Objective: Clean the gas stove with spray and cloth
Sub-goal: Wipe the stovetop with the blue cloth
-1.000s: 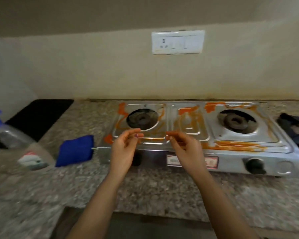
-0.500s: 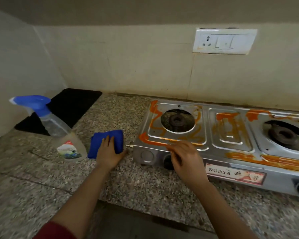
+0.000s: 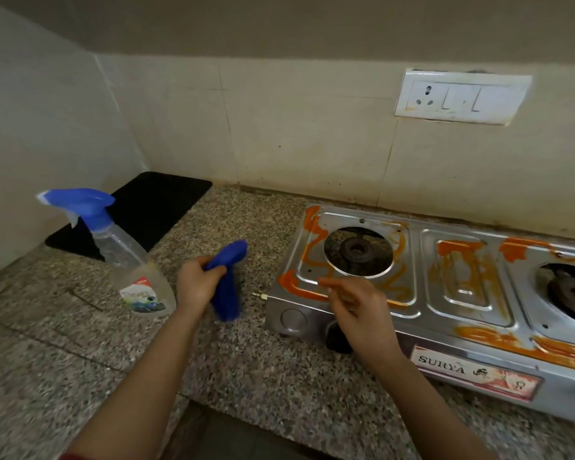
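The gas stove (image 3: 419, 293) fills the right half of the frame on the speckled countertop (image 3: 279, 376), and nothing on it has changed: orange stains (image 3: 299, 287) still streak its steel top around both burner wells, so we judge that no cleaning has begun. At the left of the frame the spray bottle (image 3: 127, 260) stands upright where it stood half a second ago, untouched, just left of the left hand. The change is in the blue cloth (image 3: 228, 280). Half a second ago it lay flat on the counter under a flat palm; now it is off the surface, bunched and hanging, one end sticking up and the other drooping toward the counter. We read this as the pick-up done, with spraying yet to come. The left hand (image 3: 196, 285), left of centre, is closed in a fist around the middle of the cloth. The right hand (image 3: 359, 308) remains over the stove's front left edge, fingers loosely bent and holding nothing; we cannot tell whether it touches the steel.
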